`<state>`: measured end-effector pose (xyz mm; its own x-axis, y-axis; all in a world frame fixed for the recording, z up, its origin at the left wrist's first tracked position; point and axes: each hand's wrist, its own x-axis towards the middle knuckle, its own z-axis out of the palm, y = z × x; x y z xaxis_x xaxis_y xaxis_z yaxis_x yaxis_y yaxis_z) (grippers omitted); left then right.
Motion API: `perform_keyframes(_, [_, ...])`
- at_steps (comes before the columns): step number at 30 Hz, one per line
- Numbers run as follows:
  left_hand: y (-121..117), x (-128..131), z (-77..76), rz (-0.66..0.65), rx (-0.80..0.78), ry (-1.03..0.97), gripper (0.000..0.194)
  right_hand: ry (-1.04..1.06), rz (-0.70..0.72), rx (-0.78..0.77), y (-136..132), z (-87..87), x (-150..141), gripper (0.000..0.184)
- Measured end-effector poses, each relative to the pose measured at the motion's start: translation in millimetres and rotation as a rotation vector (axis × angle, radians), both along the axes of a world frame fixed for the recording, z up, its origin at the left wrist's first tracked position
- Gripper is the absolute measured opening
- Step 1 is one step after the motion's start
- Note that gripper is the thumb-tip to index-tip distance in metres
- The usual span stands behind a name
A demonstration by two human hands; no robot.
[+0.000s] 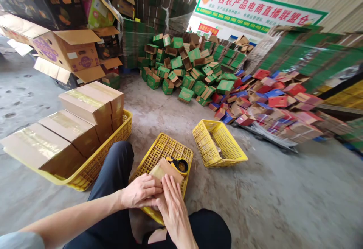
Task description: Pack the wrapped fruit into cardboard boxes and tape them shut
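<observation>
A small cardboard box (163,168) with tape across its top lies on an upturned yellow crate (170,145) between my knees. My left hand (141,191) has its fingers curled over the box's near left side. Flat on the box's near right part lies my right hand (174,207), its fingers stretched out and close together. The two hands meet at the thumbs and cover the near side of the box. Just beyond the box, a yellow and black tape dispenser (179,164) rests on the crate.
At left, a yellow basket (93,169) holds several taped cardboard boxes (68,124). Another yellow basket (224,147) stands on the floor at right. Farther back are heaps of green boxes (177,63) and red and blue boxes (278,101). Large open cartons (70,50) are stacked at upper left.
</observation>
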<state>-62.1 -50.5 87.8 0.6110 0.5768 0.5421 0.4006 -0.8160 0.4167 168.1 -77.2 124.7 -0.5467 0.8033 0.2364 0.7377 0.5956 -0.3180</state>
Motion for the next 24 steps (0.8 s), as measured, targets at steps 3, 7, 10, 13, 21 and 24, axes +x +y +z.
perform_keyframes(3, [4.4,1.1,10.9,-0.027,-0.057,0.015,0.055,0.040,-0.075,0.060,-20.8,-11.0,7.3,0.073])
perform_keyframes(7, [9.7,4.7,18.8,-0.073,-0.056,0.028,0.065,0.066,-0.114,0.081,-33.9,-19.3,9.6,0.076])
perform_keyframes(10, [10.0,2.5,19.9,-0.089,-0.039,0.039,0.060,0.075,-0.124,0.083,-34.2,-20.8,7.2,0.067])
perform_keyframes(13, [7.6,-2.9,17.5,-0.074,-0.052,0.067,0.061,0.077,-0.131,0.101,-33.4,-22.6,1.9,0.063])
perform_keyframes(21, [-11.9,-7.2,3.6,0.027,-0.073,0.063,0.041,0.099,-0.210,0.189,-45.0,-46.3,-9.1,0.063])
perform_keyframes(24, [-18.2,-8.9,-0.6,0.056,-0.069,0.049,0.037,0.119,-0.226,0.198,-50.5,-52.9,-12.0,0.060])
